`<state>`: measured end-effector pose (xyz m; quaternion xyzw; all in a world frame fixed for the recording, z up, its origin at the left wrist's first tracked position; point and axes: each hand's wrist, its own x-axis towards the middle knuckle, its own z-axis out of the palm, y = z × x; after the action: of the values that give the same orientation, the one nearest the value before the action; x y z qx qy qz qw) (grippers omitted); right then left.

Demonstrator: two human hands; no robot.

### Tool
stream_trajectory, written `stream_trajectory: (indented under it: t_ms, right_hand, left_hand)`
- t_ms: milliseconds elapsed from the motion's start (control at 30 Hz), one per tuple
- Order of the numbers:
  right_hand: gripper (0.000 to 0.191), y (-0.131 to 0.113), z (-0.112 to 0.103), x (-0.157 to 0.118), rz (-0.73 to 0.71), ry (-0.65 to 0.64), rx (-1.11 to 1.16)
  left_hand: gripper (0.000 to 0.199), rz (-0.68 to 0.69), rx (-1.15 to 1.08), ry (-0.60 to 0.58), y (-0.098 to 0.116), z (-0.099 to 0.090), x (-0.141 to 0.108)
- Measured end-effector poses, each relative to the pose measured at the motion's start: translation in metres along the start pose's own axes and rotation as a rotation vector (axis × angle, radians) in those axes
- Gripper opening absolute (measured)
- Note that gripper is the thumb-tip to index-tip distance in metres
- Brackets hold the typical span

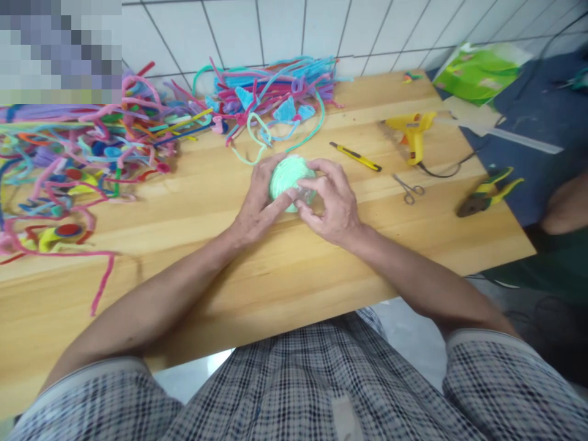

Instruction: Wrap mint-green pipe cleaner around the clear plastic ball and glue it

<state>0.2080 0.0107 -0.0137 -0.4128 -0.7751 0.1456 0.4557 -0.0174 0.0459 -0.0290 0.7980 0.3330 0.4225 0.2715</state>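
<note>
Head view: green ball [290, 174] (underside hidden) between both hands [335, 205]

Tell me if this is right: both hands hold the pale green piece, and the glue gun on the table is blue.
No: the glue gun is yellow, not blue, as the head view shows. The left hand and right hand hold the pale green piece.

The ball [285, 174] is mint green; right of it, a yellow-and-black cutter [356, 157] and yellow glue gun [414, 131]; left, pink, purple and blue pipe cleaners [82, 147]; nearer than it, a dark-and-pale checked shirt [303, 373].
</note>
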Motion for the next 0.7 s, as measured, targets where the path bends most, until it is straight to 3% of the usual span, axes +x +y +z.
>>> stream_trajectory:
  t_ms: [100,167,267,400,500,567,700]
  right_hand:
    - [0.031,0.002,-0.007,0.009,0.006,-0.046,0.034]
    - [0.04,0.017,-0.021,0.018,0.086,-0.027,0.091]
    - [0.048,0.061,-0.057,0.031,0.348,0.203,0.14]
    - [0.048,0.119,-0.113,0.027,0.632,0.545,0.019]
    - [0.051,0.139,-0.141,0.015,0.744,0.54,-0.214]
    - [0.05,0.147,-0.152,0.012,0.812,0.425,-0.359]
    - [0.032,0.171,-0.163,0.023,0.739,0.254,-0.373]
  left_hand:
    - [0.068,-0.032,-0.015,0.044,-0.002,0.0,-0.001]
    - [0.07,-0.044,-0.029,0.054,-0.004,0.0,-0.002]
    - [0.071,-0.038,-0.042,0.06,-0.005,0.001,-0.001]
    - [0.072,-0.04,-0.053,0.083,-0.005,0.004,-0.002]
    - [0.073,-0.031,-0.04,0.116,-0.006,0.009,-0.002]
    - [0.073,-0.022,-0.03,0.13,-0.006,0.011,-0.002]
    - [0.073,-0.006,-0.002,0.153,-0.008,0.01,0.0]
